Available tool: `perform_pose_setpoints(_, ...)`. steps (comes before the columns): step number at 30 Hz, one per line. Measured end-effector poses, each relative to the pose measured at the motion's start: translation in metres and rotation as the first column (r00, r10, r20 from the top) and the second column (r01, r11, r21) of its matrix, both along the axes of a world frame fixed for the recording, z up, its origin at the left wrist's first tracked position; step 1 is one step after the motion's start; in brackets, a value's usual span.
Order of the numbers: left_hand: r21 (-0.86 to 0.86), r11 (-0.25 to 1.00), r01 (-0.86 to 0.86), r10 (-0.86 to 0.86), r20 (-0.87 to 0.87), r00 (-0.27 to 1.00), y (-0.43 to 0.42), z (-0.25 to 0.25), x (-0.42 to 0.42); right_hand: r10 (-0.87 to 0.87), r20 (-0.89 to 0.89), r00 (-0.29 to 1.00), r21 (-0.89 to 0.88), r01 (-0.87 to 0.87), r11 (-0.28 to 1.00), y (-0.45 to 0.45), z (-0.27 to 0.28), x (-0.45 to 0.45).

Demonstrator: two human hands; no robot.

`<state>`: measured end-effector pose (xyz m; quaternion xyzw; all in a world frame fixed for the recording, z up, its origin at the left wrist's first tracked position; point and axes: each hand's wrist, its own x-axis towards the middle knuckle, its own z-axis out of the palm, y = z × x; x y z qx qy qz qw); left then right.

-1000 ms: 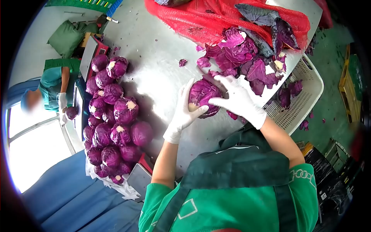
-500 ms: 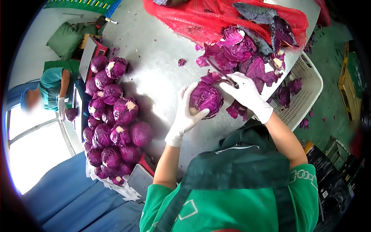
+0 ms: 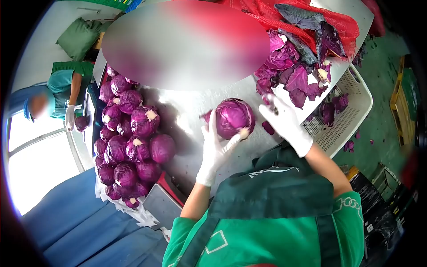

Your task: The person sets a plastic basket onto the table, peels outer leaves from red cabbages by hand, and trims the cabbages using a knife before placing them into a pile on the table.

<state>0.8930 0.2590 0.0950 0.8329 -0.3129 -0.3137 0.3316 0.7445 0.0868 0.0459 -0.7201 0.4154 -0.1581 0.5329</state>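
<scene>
My left hand (image 3: 215, 149) supports a round red cabbage (image 3: 234, 116) from the side and below, thumb near its pale cut stem. The cabbage is over the steel table (image 3: 187, 155), its outer surface smooth and shiny. To the right of it, apart from the cabbage, is my right hand (image 3: 287, 122) with fingers partly curled. A bit of dark knife handle seems to show between them; the blade cannot be made out. Loose purple leaves (image 3: 298, 82) lie just beyond the right hand. Both hands wear white gloves.
Many red cabbages (image 3: 126, 133) are heaped on the left. A red mesh bag (image 3: 342, 26) lies at the back right. A white plastic crate (image 3: 356, 113) with leaves stands beside the table. At far left, another person (image 3: 62, 95) handles a cabbage. A blurred oval hides the back of the table.
The right hand has drawn slightly away from the cabbage. A loose leaf at its top is gone from there. The cabbage has turned, so its stem now faces my thumb.
</scene>
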Motion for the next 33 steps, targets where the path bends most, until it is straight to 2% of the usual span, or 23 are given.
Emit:
perform_pose_setpoints(1,0.023,1.000,0.000,0.005,-0.177,0.984,0.004,0.004,-0.003,0.046,-0.001,0.999,0.053,-0.046,0.998,0.011,-0.010,-0.005)
perform_pose_setpoints(2,0.066,0.987,0.147,-0.145,-0.042,0.989,0.007,0.009,-0.006,0.101,0.062,0.993,-0.035,-0.099,0.994,0.020,-0.026,-0.005)
perform_pose_setpoints(3,0.132,0.970,0.204,-0.206,-0.002,0.979,0.006,0.020,-0.009,0.031,0.181,0.983,0.088,-0.047,0.995,0.025,-0.036,-0.005)
perform_pose_setpoints(4,0.150,0.943,0.299,-0.327,0.235,0.915,0.005,0.022,-0.007,0.015,0.130,0.991,0.160,-0.036,0.987,0.020,-0.034,-0.005)
perform_pose_setpoints(5,0.191,0.904,0.383,-0.427,0.454,0.782,0.003,0.022,-0.006,0.002,0.079,0.997,0.231,-0.020,0.973,0.013,-0.029,-0.006)
perform_pose_setpoints(6,0.193,0.903,0.384,-0.429,0.455,0.780,-0.003,0.020,-0.001,0.074,0.072,0.995,0.109,-0.082,0.991,0.008,-0.020,-0.008)
perform_pose_setpoints(7,0.212,0.873,0.440,-0.476,0.572,0.668,-0.015,0.016,0.005,0.068,0.075,0.995,0.108,-0.075,0.991,0.007,-0.020,-0.011)
perform_pose_setpoints(9,0.231,0.830,0.507,-0.513,0.674,0.531,-0.037,0.006,0.013,0.178,0.094,0.979,-0.225,-0.154,0.962,-0.002,-0.021,-0.021)
perform_pose_setpoints(10,0.053,0.809,0.586,-0.508,0.564,0.651,-0.047,-0.003,0.014,0.202,0.095,0.975,-0.426,-0.143,0.893,-0.006,-0.029,-0.027)
perform_pose_setpoints(11,-0.010,0.786,0.618,-0.551,0.441,0.708,-0.050,-0.015,0.014,0.084,0.069,0.994,-0.223,-0.067,0.972,-0.006,-0.028,-0.032)
perform_pose_setpoints(13,-0.139,0.761,0.634,-0.615,0.161,0.772,-0.060,-0.031,0.011,-0.019,0.036,0.999,-0.019,0.020,1.000,-0.004,-0.005,-0.046)
perform_pose_setpoints(14,-0.164,0.804,0.572,-0.562,0.107,0.820,-0.059,-0.031,0.005,-0.042,0.075,0.996,-0.149,0.053,0.987,0.000,-0.006,-0.052)
perform_pose_setpoints(15,-0.173,0.819,0.546,-0.542,0.077,0.837,-0.061,-0.029,0.002,-0.008,-0.028,1.000,-0.209,0.002,0.978,0.009,-0.020,-0.064)
perform_pose_setpoints(16,-0.182,0.835,0.520,-0.521,0.046,0.853,-0.066,-0.021,-0.002,0.005,0.032,0.999,-0.129,-0.001,0.992,0.013,-0.008,-0.068)
perform_pose_setpoints(17,-0.245,0.794,0.556,-0.558,0.070,0.827,-0.078,0.005,-0.004,0.015,0.095,0.995,-0.048,-0.010,0.999,0.018,0.005,-0.072)
perform_pose_setpoints(18,-0.307,0.747,0.590,-0.591,0.099,0.800,-0.090,0.031,-0.006,-0.003,0.035,0.999,-0.020,0.004,1.000,0.028,-0.001,-0.078)
perform_pose_setpoints(19,-0.364,0.745,0.560,-0.580,0.064,0.812,-0.092,0.034,-0.009,0.043,-0.119,0.992,0.074,-0.035,0.997,0.031,-0.002,-0.081)
perform_pose_setpoints(21,-0.471,0.731,0.494,-0.563,-0.006,0.827,-0.095,0.041,-0.014,0.121,-0.137,0.983,0.081,-0.110,0.991,0.031,0.024,-0.080)
perform_pose_setpoints(23,-0.408,0.815,0.411,-0.467,-0.043,0.883,-0.089,0.028,-0.013,0.134,-0.044,0.990,-0.029,-0.135,0.990,0.040,0.021,-0.078)
perform_pose_setpoints(25,-0.412,0.833,0.369,-0.443,-0.098,0.891,-0.079,0.015,-0.018,0.182,-0.096,0.979,-0.055,-0.188,0.981,0.049,0.008,-0.078)
perform_pose_setpoints(28,-0.380,0.883,0.278,-0.337,-0.098,0.936,-0.063,-0.005,-0.018,0.239,-0.091,0.967,0.021,-0.238,0.971,0.043,0.013,-0.075)
perform_pose_setpoints(31,-0.234,0.884,0.405,-0.433,-0.084,0.897,-0.062,-0.003,-0.008,0.312,-0.211,0.926,0.056,-0.307,0.950,0.040,0.008,-0.072)
perform_pose_setpoints(33,-0.234,0.855,0.462,-0.455,0.087,0.886,-0.069,0.005,-0.005,0.361,-0.252,0.898,0.121,-0.341,0.932,0.036,0.007,-0.067)
